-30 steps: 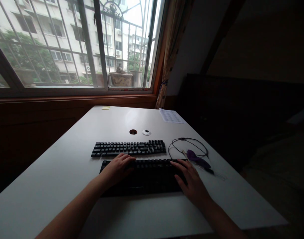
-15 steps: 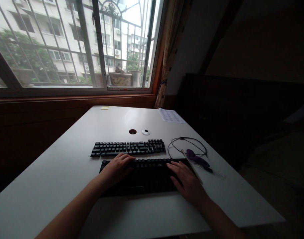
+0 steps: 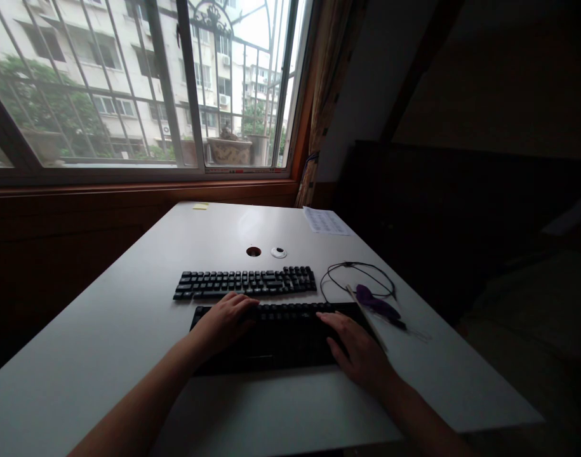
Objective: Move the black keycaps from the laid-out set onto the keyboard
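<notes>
A black keyboard point(image 3: 290, 346) lies near the front of the white table, very dark, with a row of keys showing along its far edge. My left hand point(image 3: 228, 317) rests over its left part, fingers reaching toward the far row; some fingertips are hidden. Over the right part lies my right hand point(image 3: 357, 349), its index finger extended onto the keys and the thumb apart. Neither hand visibly holds anything. Just behind the keyboard, black keycaps point(image 3: 245, 282) sit in rows in a keyboard layout on the tabletop.
Right of the keyboard lie a coiled black cable point(image 3: 359, 263), a thin pale stick point(image 3: 366, 317), a purple item point(image 3: 378, 303) and a thin wire tool point(image 3: 418, 334). Farther back are a cable hole point(image 3: 253, 252), its white cover point(image 3: 279, 252), a printed sheet point(image 3: 326, 221) and a yellow note point(image 3: 200, 206).
The fingers of my right hand have shifted slightly left and drawn closer together, with the index finger foremost. My left hand stays in nearly the same place.
</notes>
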{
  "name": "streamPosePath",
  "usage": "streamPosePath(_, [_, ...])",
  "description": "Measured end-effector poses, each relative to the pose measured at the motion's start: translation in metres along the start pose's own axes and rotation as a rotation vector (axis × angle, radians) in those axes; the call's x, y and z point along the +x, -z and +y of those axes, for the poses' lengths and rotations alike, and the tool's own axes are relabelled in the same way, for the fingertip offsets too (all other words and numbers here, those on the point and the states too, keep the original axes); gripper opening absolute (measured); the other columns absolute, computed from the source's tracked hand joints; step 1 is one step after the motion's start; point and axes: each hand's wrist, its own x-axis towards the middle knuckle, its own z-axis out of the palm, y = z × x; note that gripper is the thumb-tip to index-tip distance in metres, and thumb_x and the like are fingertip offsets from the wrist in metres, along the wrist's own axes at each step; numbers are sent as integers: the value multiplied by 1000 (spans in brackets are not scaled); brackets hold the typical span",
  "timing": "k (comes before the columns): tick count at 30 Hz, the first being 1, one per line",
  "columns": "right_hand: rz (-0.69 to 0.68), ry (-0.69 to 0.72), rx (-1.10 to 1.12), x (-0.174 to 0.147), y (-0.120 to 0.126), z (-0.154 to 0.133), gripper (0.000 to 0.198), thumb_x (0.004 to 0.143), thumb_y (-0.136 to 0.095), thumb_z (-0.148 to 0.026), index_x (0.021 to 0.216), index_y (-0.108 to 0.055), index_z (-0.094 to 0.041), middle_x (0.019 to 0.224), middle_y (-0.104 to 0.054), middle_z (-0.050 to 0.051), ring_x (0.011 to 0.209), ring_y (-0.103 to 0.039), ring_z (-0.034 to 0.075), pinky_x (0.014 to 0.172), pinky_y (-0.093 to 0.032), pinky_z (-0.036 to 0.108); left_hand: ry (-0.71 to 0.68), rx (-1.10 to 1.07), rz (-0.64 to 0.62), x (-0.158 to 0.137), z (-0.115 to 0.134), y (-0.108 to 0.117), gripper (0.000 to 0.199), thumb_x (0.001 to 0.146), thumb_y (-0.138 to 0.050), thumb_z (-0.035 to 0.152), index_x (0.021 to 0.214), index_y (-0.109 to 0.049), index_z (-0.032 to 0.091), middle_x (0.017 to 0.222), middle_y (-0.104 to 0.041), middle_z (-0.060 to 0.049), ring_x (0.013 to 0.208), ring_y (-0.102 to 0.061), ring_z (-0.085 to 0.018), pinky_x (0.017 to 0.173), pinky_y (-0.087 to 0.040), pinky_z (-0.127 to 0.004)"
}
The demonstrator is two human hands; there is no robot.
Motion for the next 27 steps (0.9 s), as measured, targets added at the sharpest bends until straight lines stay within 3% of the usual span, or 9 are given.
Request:
streamPosePath(8, [59, -2, 26, 12, 2, 0, 42, 96, -49, -20, 137, -51, -28, 128, -67, 6, 126, -59, 26, 110, -48, 51, -12, 10, 18, -1, -2, -3, 41, 89, -69, 20, 128, -59, 24, 120, -67, -7, 112, -59, -26, 99, -52, -43])
streamPosePath(14, [37, -94, 139, 65, 5, -1, 29, 101, -42, -24, 127, -55, -25, 120, -66, 9, 117, -61, 24, 103, -51, 46, -4, 11, 14, 0, 0, -1, 41, 89, -69, 20, 128, -60, 23, 119, -67, -7, 111, -59, -26, 98, -52, -42])
streamPosePath(21, [-11, -131, 111, 141, -34, 24, 27, 100, -43, -25, 123, -56, -22, 118, -66, 9, 114, -59, 24, 104, -46, 43, -6, 6, -6, 0, 0, 0, 40, 88, -70, 20, 127, -59, 23, 120, -67, -7, 111, -58, -27, 99, -51, -43])
streamPosePath(27, [-91, -137, 54, 163, -65, 46, 25, 99, -46, -25, 119, -60, -18, 122, -66, 11, 120, -57, 23, 108, -42, 41, 0, 6, 0, 1, 2, 1, 41, 87, -72, 18, 126, -60, 22, 119, -67, -7, 111, -58, -27, 99, -52, -42])
